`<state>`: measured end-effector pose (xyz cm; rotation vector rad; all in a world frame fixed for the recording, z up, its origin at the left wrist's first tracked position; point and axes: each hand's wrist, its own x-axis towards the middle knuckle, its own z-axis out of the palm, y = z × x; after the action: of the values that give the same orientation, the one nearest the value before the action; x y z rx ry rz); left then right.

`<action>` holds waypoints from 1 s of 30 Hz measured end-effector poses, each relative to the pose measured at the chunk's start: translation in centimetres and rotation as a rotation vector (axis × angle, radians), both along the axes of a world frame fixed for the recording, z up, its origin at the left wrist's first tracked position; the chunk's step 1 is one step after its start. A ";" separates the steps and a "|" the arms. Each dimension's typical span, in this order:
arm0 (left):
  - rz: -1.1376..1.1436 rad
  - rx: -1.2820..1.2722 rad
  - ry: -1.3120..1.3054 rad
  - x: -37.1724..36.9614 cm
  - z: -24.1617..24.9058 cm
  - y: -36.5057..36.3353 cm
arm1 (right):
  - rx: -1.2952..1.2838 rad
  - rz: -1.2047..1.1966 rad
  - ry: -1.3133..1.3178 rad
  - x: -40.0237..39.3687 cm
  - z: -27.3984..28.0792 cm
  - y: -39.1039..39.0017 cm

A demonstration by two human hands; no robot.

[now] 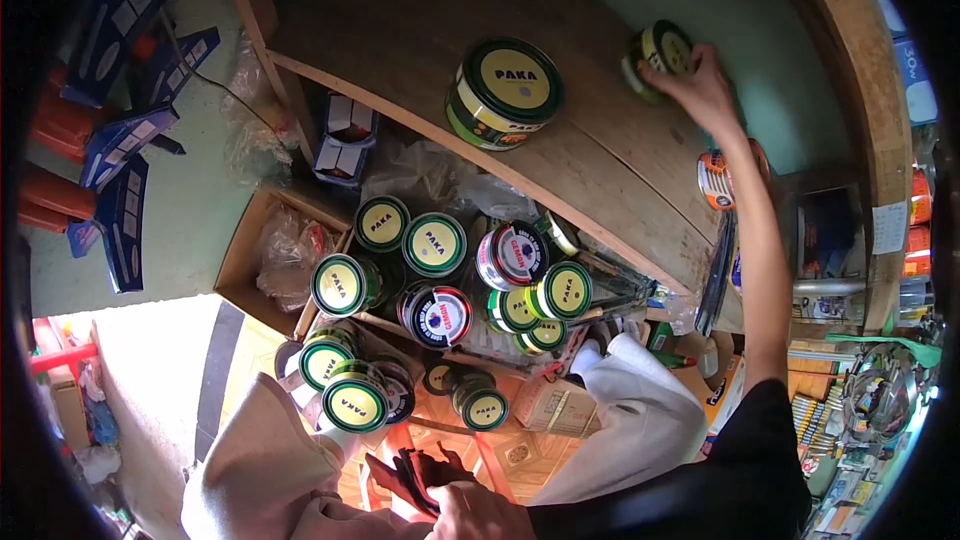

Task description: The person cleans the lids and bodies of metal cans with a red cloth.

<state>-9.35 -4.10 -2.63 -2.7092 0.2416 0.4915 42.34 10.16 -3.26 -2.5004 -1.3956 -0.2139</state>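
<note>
Small can [662,52] sits at the back of the wooden shelf [420,50], right hand [705,90] with its grip clamped on it, big PAKA tin [505,92] well apart, left hand [480,512] down low clutching a dark cloth [415,472].

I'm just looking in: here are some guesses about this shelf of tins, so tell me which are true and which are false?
1. The right hand is on a small tin at the back of the wooden shelf. True.
2. The large tin on the shelf reads PAKA. True.
3. That large tin has a red lid. False: its lid is yellow with a green rim.
4. The left hand holds a tin. False: it is at a dark red cloth.
5. More tins sit below the shelf. True.
</note>
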 end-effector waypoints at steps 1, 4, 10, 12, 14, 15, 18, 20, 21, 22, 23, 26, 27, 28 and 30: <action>-0.179 0.173 0.053 0.0 0.3 -0.4 | 0.014 0.046 0.081 -2.6 0.1 -1.4; -0.048 0.034 -0.016 0.9 2.3 -0.1 | -0.063 0.127 0.244 -9.6 -0.5 -4.7; 0.283 -0.603 -0.255 1.3 0.6 0.0 | -0.133 0.168 0.258 -14.5 -2.7 -6.4; 0.272 -0.592 -0.249 1.3 0.9 0.2 | -0.108 0.190 0.267 -14.3 -3.0 -6.2; 0.312 -0.552 -0.192 1.8 3.7 1.0 | -0.095 0.208 0.280 -14.3 -3.0 -5.9; 0.345 -0.525 -0.150 2.1 4.8 1.3 | -0.092 0.217 0.286 -14.3 -3.0 -5.8; 0.260 -0.316 -0.136 0.8 2.6 -1.0 | -0.119 0.255 0.333 -14.0 -3.0 -5.8; 0.184 -0.182 -0.136 -0.3 0.5 -2.9 | -0.106 0.239 0.374 -12.6 -2.8 -6.3; 0.149 -0.114 -0.137 -0.5 0.0 -3.1 | -0.080 0.220 0.397 -10.6 -2.6 -6.2; 0.151 -0.130 -0.147 -0.5 0.1 -2.8 | -0.055 0.205 0.424 -8.4 -2.4 -5.8; 0.159 -0.145 -0.154 -0.5 0.3 -2.5 | -0.037 0.098 0.452 -5.6 -1.8 -4.9; 0.169 -0.155 -0.166 -0.6 -0.1 -2.9 | 0.097 -0.179 -0.003 6.5 -1.5 -2.5; 0.178 -0.155 -0.163 -0.5 -0.4 -3.2 | 0.077 -0.220 -0.047 11.1 -1.9 -2.1; 0.187 -0.154 -0.159 -0.5 -0.7 -3.5 | 0.052 -0.259 -0.090 14.5 -2.1 -2.1; 0.206 -0.146 -0.138 -0.2 -1.1 -3.7 | -0.028 -0.209 0.032 17.3 -1.1 -2.2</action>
<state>-9.57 -7.82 -3.70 -2.9124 -0.0416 0.3537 59.59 7.92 -4.39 -2.6597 -1.1323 -0.1947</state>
